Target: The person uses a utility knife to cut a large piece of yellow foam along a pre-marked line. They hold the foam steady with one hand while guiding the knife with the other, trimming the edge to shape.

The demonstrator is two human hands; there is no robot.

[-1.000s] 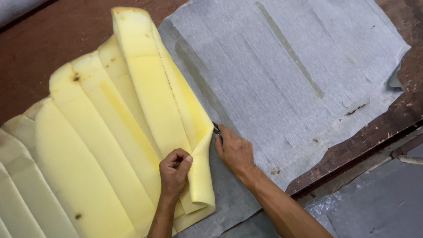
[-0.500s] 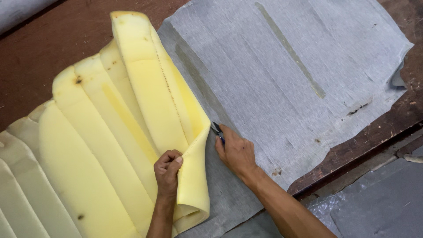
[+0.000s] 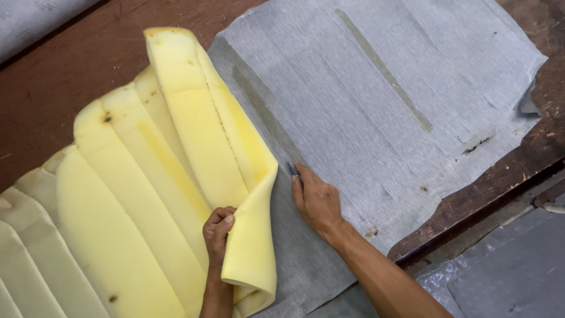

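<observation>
A thick yellow foam pad (image 3: pixel 147 194) with stitched channels lies on the left, its right edge folded up and over. My left hand (image 3: pixel 219 231) grips that folded edge near the bottom. My right hand (image 3: pixel 315 199) rests on a grey fabric sheet (image 3: pixel 376 106) right beside the lifted foam. It holds a small dark blade or cutting tool (image 3: pixel 292 170), of which only the tip shows past my fingers, where foam and fabric meet.
Foam and fabric lie on a worn brown wooden table (image 3: pixel 70 88). The table's edge runs diagonally at the lower right, with grey sheet material (image 3: pixel 506 271) below it. A pale roll or sheet (image 3: pixel 35 17) lies at the top left corner.
My left hand has pulled the foam's folded edge further left and down. My right hand with the tool has shifted slightly along the seam.
</observation>
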